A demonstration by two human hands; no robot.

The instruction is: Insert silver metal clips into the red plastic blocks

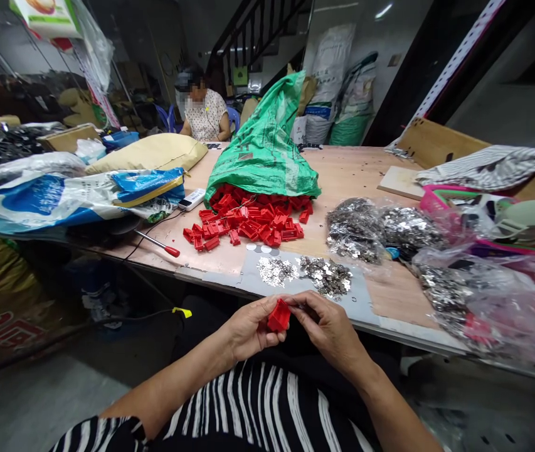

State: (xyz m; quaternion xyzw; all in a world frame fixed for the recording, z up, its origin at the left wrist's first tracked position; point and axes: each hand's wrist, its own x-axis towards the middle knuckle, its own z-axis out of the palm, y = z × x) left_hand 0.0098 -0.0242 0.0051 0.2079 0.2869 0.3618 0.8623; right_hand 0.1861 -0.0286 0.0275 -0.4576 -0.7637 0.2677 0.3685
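Observation:
My left hand (253, 328) and my right hand (328, 329) are held together above my lap, just in front of the table edge. Both grip a small red plastic part (279, 316) between them. My right fingertips pinch its right side, where a small dark piece may be, too small to tell. Nearest my hands, on a grey sheet (248, 270), lie two heaps of small silver metal pieces (276, 271) (326, 276). Farther off, a mound of red plastic parts (248, 220) spills from a green woven sack (262, 144).
Bulging plastic bags of metal pieces (356, 229) fill the table's right side, beside a pink basket (441, 201). A red-handled screwdriver (164, 247) and a white remote (192, 199) lie at the left. A co-worker (206, 116) sits across the table.

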